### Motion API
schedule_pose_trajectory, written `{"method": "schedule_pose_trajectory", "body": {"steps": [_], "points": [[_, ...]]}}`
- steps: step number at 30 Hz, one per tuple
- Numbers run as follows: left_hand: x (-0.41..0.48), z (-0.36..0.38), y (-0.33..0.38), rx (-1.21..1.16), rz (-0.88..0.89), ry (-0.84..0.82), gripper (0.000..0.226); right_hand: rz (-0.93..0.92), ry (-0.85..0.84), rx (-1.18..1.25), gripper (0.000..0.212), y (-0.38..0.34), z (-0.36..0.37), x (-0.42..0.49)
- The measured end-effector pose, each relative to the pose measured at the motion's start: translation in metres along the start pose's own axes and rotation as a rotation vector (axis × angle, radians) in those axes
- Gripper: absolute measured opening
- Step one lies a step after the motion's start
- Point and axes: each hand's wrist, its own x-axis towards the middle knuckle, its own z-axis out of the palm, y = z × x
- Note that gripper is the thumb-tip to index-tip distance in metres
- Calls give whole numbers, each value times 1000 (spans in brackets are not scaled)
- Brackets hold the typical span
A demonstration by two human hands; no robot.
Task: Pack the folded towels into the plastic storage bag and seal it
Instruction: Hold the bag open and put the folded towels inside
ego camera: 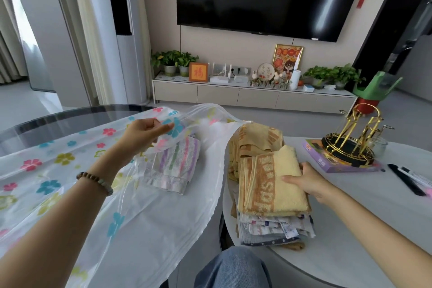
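Note:
A clear plastic storage bag (58, 170) printed with coloured flowers lies across the dark table on the left. My left hand (145, 133) pinches its upper layer and lifts it, holding the mouth open. A striped pastel towel (174, 166) lies inside the bag. To the right a stack of folded towels (271, 224) sits on the white table (350, 229). My right hand (308, 182) grips the right edge of the yellow towel (268, 182) on top of the stack. Another yellow towel (254, 138) lies behind it.
A gold cup rack (353, 145) stands on a purple box (336, 161) at the right, with a glass jar behind and black and white pens (411, 180) near the table's right edge. My knee in jeans (233, 269) is between the two tables.

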Motion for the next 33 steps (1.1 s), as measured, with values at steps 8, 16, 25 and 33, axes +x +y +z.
{"method": "schedule_pose_trajectory", "body": {"steps": [8, 16, 25, 33], "points": [[-3, -42, 11, -187, 48, 25, 27, -355, -423, 224, 54, -95, 3, -54], [0, -83, 24, -299, 65, -33, 45, -334, -935, 92, 41, -168, 161, -39], [-3, -97, 19, -340, 93, -15, 43, -207, -633, 507, 61, -196, 254, 8], [1, -52, 17, -301, 46, -67, 28, -245, -789, 432, 57, -135, 136, 12]]}}
